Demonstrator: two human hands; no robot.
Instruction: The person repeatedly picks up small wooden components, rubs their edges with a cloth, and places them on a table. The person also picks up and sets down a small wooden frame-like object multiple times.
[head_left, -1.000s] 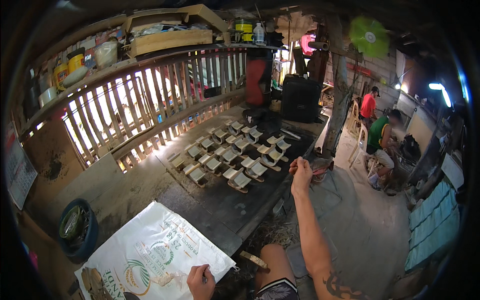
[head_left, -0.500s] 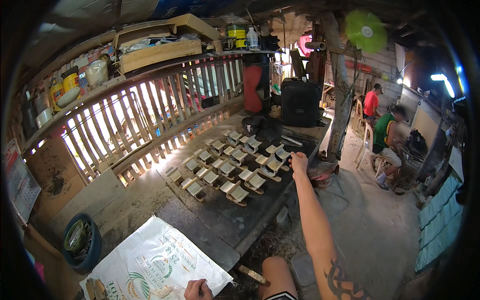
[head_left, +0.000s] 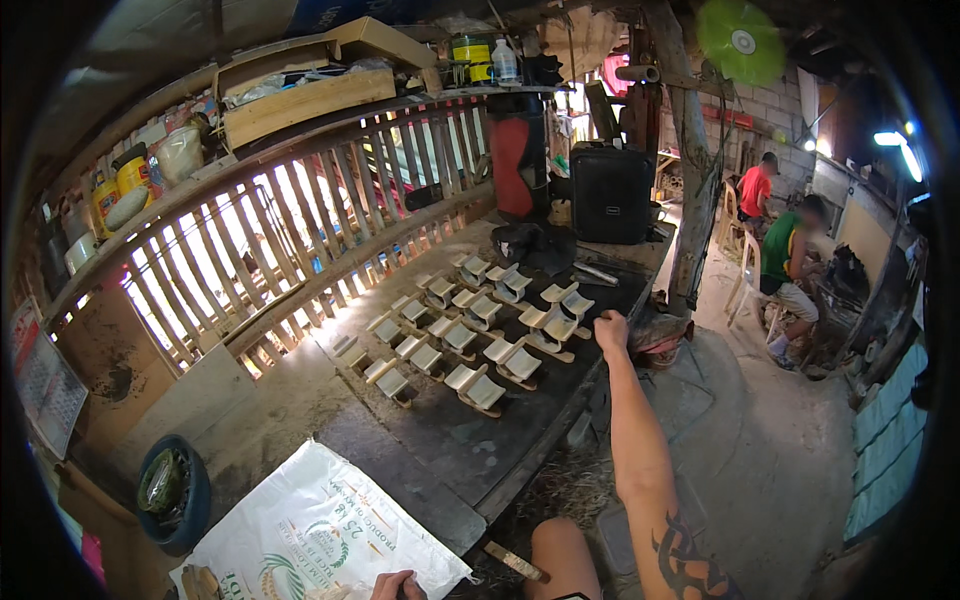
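My right hand (head_left: 612, 330) is at the right edge of a dark worktable (head_left: 440, 470), its fingers curled together. Whatever they hold, if anything, is hidden. Close beside it, on the table, lies a pale curved piece (head_left: 568, 299) at the end of several rows of similar trough-shaped pieces (head_left: 474, 388), some with flat brown strips under them. At the lower edge my left hand (head_left: 397, 586), partly cut off, is closed over a white woven sack (head_left: 330, 520) with green print. I cannot make out what is in its fingers.
A blue tub (head_left: 172, 495) stands left of the sack. Behind the pieces are a black cloth (head_left: 530, 248) and a black speaker-like case (head_left: 610, 195). A slatted wall carries a cluttered shelf (head_left: 310, 108). Two people sit at the right, one in a green shirt (head_left: 775, 250).
The view has shifted slightly, moving the scene a little to the right. My right hand has turned more knuckles-up beside the end piece. My left hand sits slightly lower in the picture.
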